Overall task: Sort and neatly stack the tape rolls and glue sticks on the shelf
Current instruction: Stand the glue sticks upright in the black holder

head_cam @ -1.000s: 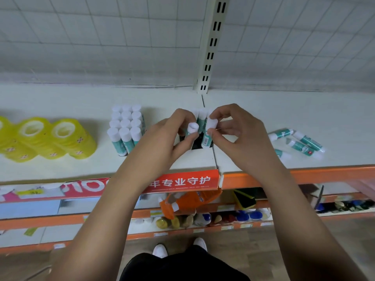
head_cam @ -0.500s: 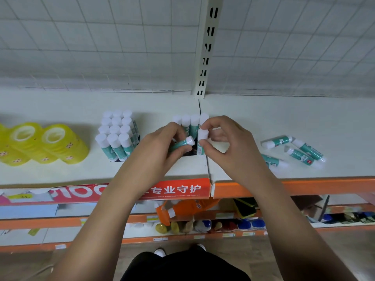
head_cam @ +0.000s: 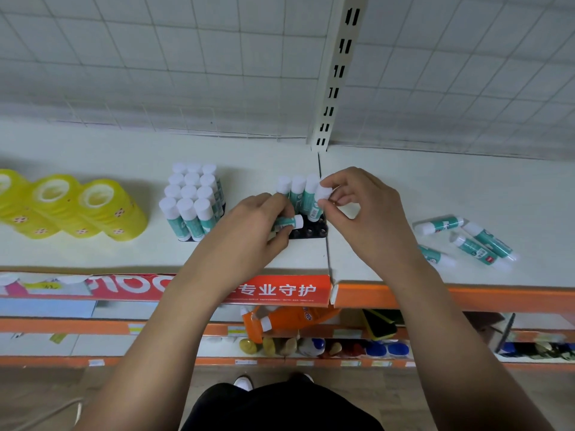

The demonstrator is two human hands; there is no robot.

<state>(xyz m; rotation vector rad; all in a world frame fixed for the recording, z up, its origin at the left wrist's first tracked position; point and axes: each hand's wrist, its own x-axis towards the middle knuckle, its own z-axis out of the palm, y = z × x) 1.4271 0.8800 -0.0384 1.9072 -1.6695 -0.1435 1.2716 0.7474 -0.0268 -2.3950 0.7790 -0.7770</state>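
A black holder tray (head_cam: 311, 231) sits on the white shelf (head_cam: 404, 181), with three green glue sticks (head_cam: 295, 189) upright along its back row. My right hand (head_cam: 362, 213) pinches the white cap of another glue stick (head_cam: 318, 202) that stands upright at the tray's right side. My left hand (head_cam: 258, 225) grips a glue stick (head_cam: 287, 223) lying sideways, cap pointing right, over the tray's left part. A full block of upright glue sticks (head_cam: 193, 200) stands to the left. Yellow tape rolls (head_cam: 71, 206) are stacked at far left.
Several loose glue sticks (head_cam: 466, 241) lie on the shelf to the right. A slotted upright post (head_cam: 336, 73) and wire grid back the shelf. An orange price rail with a red label (head_cam: 273, 290) edges the front; lower shelves hold bottles.
My right hand has carried its glue stick further back and set it upright beside the back row. My left hand has tipped its stick from upright to lying sideways.
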